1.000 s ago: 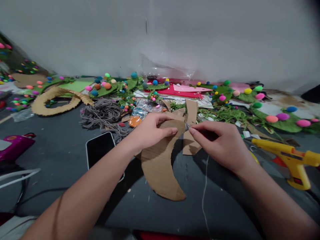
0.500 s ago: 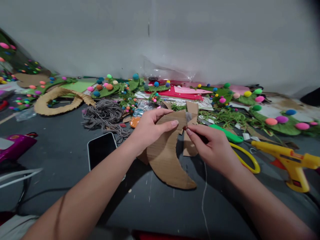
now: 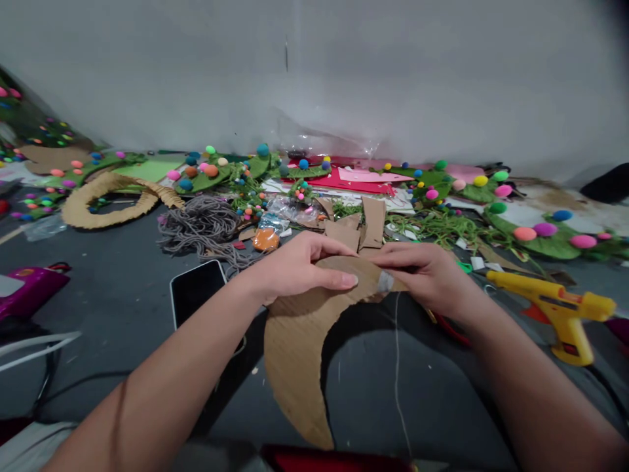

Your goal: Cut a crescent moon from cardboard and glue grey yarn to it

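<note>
A crescent-shaped piece of brown cardboard [image 3: 297, 347] is held up above the dark table between both hands. My left hand [image 3: 299, 269] is closed on its upper edge, thumb on the face and fingers behind. At the tip on the right, my right hand [image 3: 427, 275] pinches the cardboard, partly hiding that end. Close to the right fingers, a band of grey thread [image 3: 386, 282] is wound around the crescent. From there a loose strand of thread [image 3: 397, 367] hangs down toward the table's near edge.
On the right lies a yellow glue gun [image 3: 555, 305]. A phone [image 3: 196, 292] rests beside my left forearm, with a heap of grey yarn [image 3: 199, 226] behind it. A wrapped ring [image 3: 111, 200], green felt pieces with pompoms [image 3: 545, 229] and cardboard scraps [image 3: 373, 219] lie toward the wall.
The crescent has turned clockwise, its lower tip swinging left and nearer. My right hand has gone from the thread at the band to gripping the crescent's right tip.
</note>
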A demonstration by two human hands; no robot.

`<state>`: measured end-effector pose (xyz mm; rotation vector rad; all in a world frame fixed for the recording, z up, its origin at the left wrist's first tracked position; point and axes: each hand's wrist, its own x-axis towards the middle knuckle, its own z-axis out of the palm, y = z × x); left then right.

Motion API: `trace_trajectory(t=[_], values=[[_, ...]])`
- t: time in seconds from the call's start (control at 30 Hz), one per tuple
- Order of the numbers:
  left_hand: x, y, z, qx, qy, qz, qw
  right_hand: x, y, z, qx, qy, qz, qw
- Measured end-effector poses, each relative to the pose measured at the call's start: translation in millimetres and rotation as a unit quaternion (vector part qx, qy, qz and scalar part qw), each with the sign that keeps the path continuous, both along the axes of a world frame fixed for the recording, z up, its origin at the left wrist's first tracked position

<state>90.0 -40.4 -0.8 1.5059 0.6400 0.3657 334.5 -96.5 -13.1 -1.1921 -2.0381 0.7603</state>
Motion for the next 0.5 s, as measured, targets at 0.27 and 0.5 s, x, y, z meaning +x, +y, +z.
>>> trace_trajectory(t=[0.27,0.5], values=[[4,-1,-0.3,0.130,0.079,0.008,0.988,-3,-5,5.4,0.135,-0.148,-0.055,0.978],[6,1,-1.6,0.082,0.040,0.125,0.988,-26,-22,19.9,0.161,-0.133,-0.091,0.974]])
